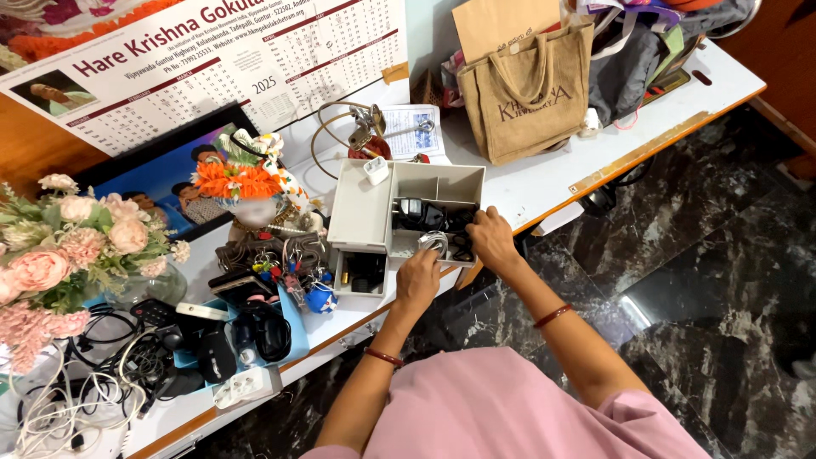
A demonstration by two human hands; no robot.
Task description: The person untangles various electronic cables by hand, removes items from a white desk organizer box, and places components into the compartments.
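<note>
Left hand (418, 276) pinches 1 coiled white cable (433, 243) at the front edge of 1 grey divided organiser box (361, 212); right hand (491, 240) is pressed closed on the box's dark contents (429, 214). Risk: the box sits near the table (544, 178) edge, so a tug could tip it or snag cables. 2 red bangles.

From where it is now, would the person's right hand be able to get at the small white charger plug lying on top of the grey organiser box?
Probably yes. The right hand rests at the grey organiser box, and the small white charger plug lies uncovered on top, nothing between them.
</note>
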